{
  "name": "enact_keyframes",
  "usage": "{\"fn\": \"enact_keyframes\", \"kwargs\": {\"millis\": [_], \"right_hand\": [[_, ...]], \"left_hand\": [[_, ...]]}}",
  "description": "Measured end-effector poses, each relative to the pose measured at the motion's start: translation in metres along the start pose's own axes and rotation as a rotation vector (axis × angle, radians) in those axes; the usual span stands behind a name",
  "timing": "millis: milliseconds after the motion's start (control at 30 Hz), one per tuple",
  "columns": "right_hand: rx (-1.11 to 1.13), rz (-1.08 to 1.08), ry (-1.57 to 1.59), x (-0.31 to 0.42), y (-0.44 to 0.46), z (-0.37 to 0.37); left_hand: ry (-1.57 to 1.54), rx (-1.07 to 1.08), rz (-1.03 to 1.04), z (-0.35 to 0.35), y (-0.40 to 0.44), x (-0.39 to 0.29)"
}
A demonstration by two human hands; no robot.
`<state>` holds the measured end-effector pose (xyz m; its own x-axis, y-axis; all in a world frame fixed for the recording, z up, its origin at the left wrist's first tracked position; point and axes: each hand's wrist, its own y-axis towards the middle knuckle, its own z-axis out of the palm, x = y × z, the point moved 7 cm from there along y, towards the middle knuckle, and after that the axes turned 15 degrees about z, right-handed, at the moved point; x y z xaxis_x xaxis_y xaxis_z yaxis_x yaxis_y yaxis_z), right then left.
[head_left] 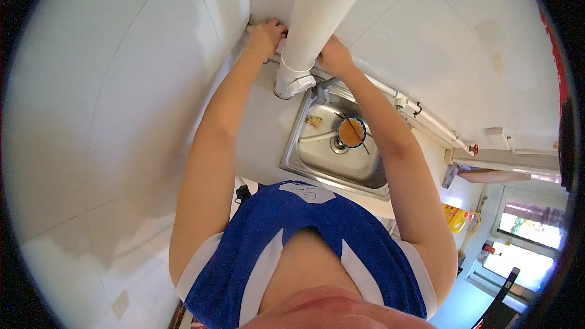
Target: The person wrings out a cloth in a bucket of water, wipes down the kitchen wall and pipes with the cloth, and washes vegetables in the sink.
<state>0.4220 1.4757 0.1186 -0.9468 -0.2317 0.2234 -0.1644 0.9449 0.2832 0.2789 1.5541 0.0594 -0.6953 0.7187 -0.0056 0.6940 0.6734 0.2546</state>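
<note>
Both arms reach up to the wall corner behind a thick white drainpipe. My left hand is left of the pipe, its fingers curled at a small dark thing that I cannot make out. On the pipe's other side is my right hand, close to the wall; the pipe hides its fingertips, so what it touches is unclear. Thin white water piping runs along the wall near both hands. Below them, a grey faucet stands at the back of the steel sink.
In the sink, a blue-rimmed bowl holds orange-brown liquid, with chopsticks across it. Food scraps lie beside it. A red valve handle sits farther along the piping. A yellow bottle stands at the right.
</note>
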Motion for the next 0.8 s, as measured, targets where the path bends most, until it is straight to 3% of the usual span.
{"fn": "enact_keyframes", "kwargs": {"millis": [67, 133, 167, 200, 267, 300, 367, 433, 467, 500, 600, 667, 700, 767, 800], "right_hand": [[-0.058, -0.036, -0.061, 0.0, -0.008, 0.0], [0.056, 0.085, -0.285, -0.015, -0.002, 0.01], [0.048, 0.094, -0.285, -0.018, -0.003, 0.004], [0.167, 0.155, -0.435, -0.03, -0.004, 0.005], [0.297, 0.23, -0.582, -0.04, -0.016, -0.005], [0.262, 0.264, -0.629, -0.04, -0.021, -0.018], [0.233, 0.301, -0.67, -0.033, -0.029, -0.044], [0.028, 0.4, -0.515, -0.025, -0.032, -0.084], [0.023, 0.403, -0.514, -0.022, -0.034, -0.093], [-0.005, 0.448, -0.496, -0.021, -0.037, -0.103], [-0.091, 0.536, -0.476, -0.037, -0.049, -0.12], [-0.201, 0.622, -0.474, -0.065, -0.065, -0.144], [-0.265, 0.665, -0.471, -0.08, -0.076, -0.159], [-0.392, 0.777, -0.393, -0.103, -0.104, -0.202], [-0.427, 0.819, -0.273, -0.112, -0.117, -0.22]], "left_hand": [[-0.148, -0.062, -0.085, -0.007, 0.003, -0.003], [-0.334, -0.051, -0.381, -0.009, -0.004, 0.009], [-0.354, -0.285, -0.402, -0.032, -0.013, 0.0], [-0.353, -0.287, -0.391, -0.028, -0.01, 0.001], [-0.353, -0.303, -0.239, -0.017, -0.007, -0.008], [-0.355, -0.305, -0.232, -0.016, -0.008, -0.005], [-0.233, -0.156, -0.017, -0.021, -0.009, -0.018], [-0.114, -0.017, 0.072, -0.047, -0.012, -0.028], [0.005, 0.113, 0.156, -0.054, -0.012, -0.037], [0.01, 0.113, 0.161, -0.051, -0.013, -0.04], [0.062, -0.036, 0.24, -0.042, -0.019, -0.049], [-0.55, -0.144, 0.041, -0.034, -0.025, -0.031], [-0.547, -0.15, 0.044, -0.021, -0.03, -0.023], [-0.086, -0.561, 0.032, -0.024, -0.051, -0.003], [-0.086, -0.562, 0.032, -0.027, -0.055, -0.006]]}}
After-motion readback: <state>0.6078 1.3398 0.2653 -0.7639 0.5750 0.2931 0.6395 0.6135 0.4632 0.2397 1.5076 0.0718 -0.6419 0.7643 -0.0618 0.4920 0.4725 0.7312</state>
